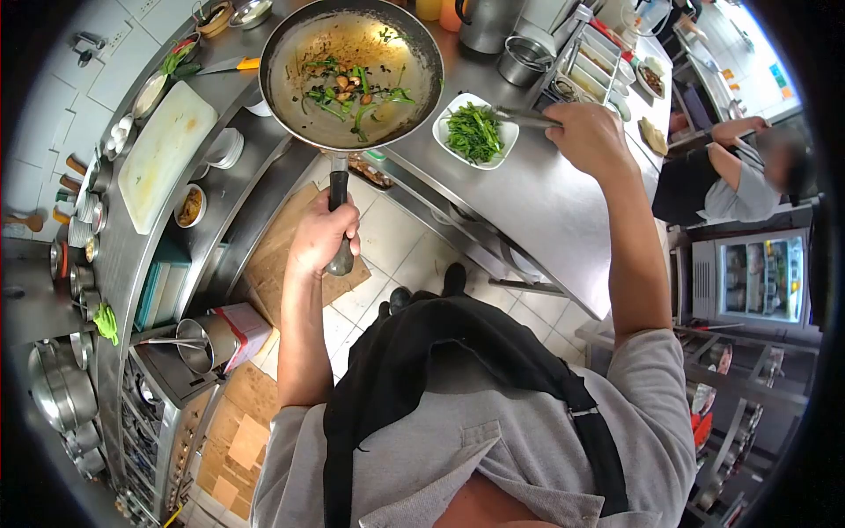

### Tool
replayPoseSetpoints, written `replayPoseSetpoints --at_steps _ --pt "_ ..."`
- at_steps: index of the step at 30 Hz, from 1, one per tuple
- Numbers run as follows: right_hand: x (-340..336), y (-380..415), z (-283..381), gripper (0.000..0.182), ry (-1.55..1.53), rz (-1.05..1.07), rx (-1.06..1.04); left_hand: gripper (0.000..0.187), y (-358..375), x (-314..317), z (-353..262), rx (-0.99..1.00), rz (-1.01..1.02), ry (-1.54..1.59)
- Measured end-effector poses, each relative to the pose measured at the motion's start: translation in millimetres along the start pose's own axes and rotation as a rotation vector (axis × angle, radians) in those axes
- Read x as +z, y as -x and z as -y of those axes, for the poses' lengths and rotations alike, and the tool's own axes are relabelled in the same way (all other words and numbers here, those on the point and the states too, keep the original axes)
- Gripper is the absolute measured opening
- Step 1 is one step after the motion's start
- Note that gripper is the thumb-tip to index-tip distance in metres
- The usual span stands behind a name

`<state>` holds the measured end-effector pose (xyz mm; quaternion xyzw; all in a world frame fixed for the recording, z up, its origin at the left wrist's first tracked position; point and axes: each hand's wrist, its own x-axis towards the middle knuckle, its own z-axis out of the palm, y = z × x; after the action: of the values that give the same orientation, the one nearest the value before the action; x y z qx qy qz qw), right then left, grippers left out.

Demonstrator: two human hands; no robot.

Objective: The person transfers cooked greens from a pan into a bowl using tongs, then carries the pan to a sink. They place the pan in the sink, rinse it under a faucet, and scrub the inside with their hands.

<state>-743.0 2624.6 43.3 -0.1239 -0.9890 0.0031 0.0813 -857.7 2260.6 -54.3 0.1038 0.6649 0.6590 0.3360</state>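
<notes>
My left hand (pixel 322 236) grips the black handle of a large frying pan (pixel 290 97), held up over the counter edge. A few greens, mushroom pieces and some oily sauce lie in the pan. My right hand (pixel 588 134) holds metal tongs (pixel 521 114) whose tips reach over a white plate (pixel 500 134) heaped with cooked greens (pixel 473 132). The plate stands on the steel counter (pixel 546 202).
A white cutting board (pixel 163 150) with a knife (pixel 224 65) lies at the left, with small bowls and pots around it. Metal containers and trays stand behind the plate. Another person (pixel 739 180) works at the far right, beside a glass-door fridge (pixel 761 277).
</notes>
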Motion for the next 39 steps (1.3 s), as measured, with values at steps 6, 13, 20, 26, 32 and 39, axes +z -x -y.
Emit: replayPoseSetpoints --at_steps 6,13,20,26,32,39 --pt "34.5 -5.8 12.6 0.019 0.086 0.057 -0.086 0.010 7.0 5.1 -6.6 0.003 -0.036 -0.007" --pt "-10.9 -5.4 15.7 0.021 0.021 -0.126 -0.065 0.011 7.7 2.3 -5.7 0.001 -0.012 0.010" --pt "-18.5 -50.0 71.4 0.030 -0.111 -0.041 -0.114 0.013 12.4 5.8 -8.4 -0.023 0.029 0.043" --pt "7.2 -70.6 120.3 0.031 -0.201 0.005 -0.191 0.011 24.2 18.0 -18.4 -0.020 0.041 0.069" --pt "-12.4 -66.9 134.3 0.031 -0.075 0.171 -0.307 0.010 27.5 21.2 -15.5 -0.014 0.068 0.055" --pt "11.1 -122.5 131.5 0.024 -0.120 -0.123 -0.168 0.011 36.8 25.4 -12.5 -0.047 0.079 0.070"
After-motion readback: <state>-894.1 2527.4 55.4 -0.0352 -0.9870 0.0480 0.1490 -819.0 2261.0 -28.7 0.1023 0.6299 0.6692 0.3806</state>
